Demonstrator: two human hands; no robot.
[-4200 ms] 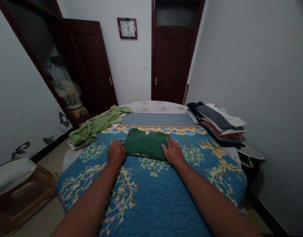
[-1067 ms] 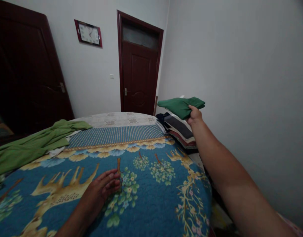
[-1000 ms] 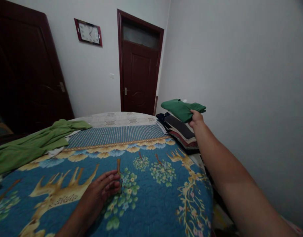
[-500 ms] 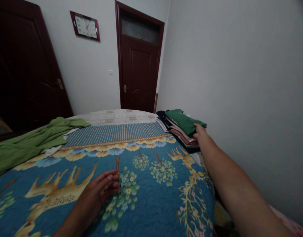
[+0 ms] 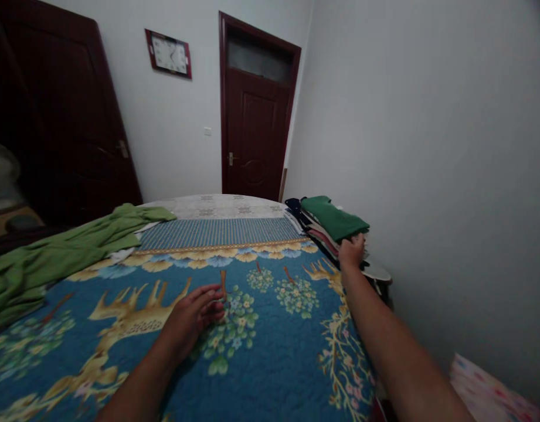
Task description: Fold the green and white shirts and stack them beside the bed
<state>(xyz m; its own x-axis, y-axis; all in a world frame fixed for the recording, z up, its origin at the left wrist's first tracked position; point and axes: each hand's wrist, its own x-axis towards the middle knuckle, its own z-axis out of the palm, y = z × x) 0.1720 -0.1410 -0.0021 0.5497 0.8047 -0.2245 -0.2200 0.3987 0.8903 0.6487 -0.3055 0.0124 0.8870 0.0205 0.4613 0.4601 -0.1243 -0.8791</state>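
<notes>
A stack of folded clothes (image 5: pixel 323 237) lies at the right far side of the bed, with a folded green garment (image 5: pixel 333 217) on top and pink, pale and dark layers beneath. My right hand (image 5: pixel 352 251) is at the near right corner of the stack, its fingers curled at the green garment's edge; part of the fingertips is hidden. Over the blue patterned quilt (image 5: pixel 270 351) is my left hand (image 5: pixel 197 316), holding nothing, its fingers loosely bent and apart. Farther left, a rumpled green cloth (image 5: pixel 89 240) is spread along the bed, with something white under its edge.
A small round-topped stand (image 5: pixel 379 271) is beside the bed past the stack, close to the wall (image 5: pixel 428 146). Pink floral fabric (image 5: pixel 489 390) shows at lower right. Two dark red doors are behind, with a clock (image 5: pixel 168 54) on the wall between them.
My right hand has shifted from the top edge of the green garment down to its near corner. The view has turned slightly left. My left hand keeps its place over the quilt.
</notes>
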